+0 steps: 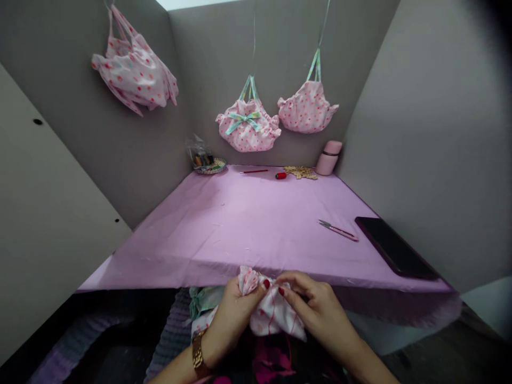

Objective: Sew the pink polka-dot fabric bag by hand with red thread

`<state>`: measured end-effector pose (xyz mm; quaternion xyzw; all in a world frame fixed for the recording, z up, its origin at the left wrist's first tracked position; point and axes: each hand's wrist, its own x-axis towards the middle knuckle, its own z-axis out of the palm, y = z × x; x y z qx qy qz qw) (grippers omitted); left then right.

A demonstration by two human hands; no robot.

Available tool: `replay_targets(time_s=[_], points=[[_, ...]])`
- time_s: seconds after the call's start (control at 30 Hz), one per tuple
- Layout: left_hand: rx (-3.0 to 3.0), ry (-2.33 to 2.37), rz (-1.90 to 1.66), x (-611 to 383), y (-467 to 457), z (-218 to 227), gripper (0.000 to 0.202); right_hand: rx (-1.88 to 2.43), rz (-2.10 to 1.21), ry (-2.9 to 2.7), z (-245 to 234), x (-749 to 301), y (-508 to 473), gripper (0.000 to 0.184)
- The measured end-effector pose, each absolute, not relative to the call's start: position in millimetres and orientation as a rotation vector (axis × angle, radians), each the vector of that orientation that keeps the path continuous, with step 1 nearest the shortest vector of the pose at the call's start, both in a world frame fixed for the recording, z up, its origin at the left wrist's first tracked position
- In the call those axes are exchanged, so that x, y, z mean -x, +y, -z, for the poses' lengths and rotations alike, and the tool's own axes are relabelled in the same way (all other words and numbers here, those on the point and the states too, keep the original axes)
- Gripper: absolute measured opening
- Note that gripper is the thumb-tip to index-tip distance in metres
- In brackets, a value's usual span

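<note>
By the table (260,224), my left hand (235,305) grips dotted cloth (266,316), right hand (322,303) on it, hold I can't tell

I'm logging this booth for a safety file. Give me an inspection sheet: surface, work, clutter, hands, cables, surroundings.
Surface: lilac cloth, lightly creased
Work: dotted fabric, gathered at the near edge of the surface
Clutter: snips, dark-screened device, red spool, pink flask
Hands: left hand grips the fabric; right hand has its fingertips at the fabric, exact grip hard to tell
Cables: nothing seen
Surroundings: grey partitions; three dotted fabric items hanging
</note>
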<state>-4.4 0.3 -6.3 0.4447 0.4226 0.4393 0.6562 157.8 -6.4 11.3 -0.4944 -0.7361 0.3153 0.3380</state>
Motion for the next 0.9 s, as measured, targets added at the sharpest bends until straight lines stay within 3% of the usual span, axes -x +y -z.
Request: replay_targets(time_s=[0.1, 0.23, 0.9], points=[[-1.06, 0.971, -0.968, 5.5, 1.4, 6.3, 0.022, 1.284, -1.005, -1.857, -11.2, -159.6, -4.2, 0.031], [-1.136, 1.0, -0.957, 6.1, 2.1, 6.1, 0.022, 1.172, -1.189, -1.793, -13.0, -160.3, -2.8, 0.021], [-1.312, 1.127, -0.984, 6.8, 0.1, 3.1, 0.023, 1.251, -0.981, -1.841, -14.0, -155.5, -6.5, 0.02]])
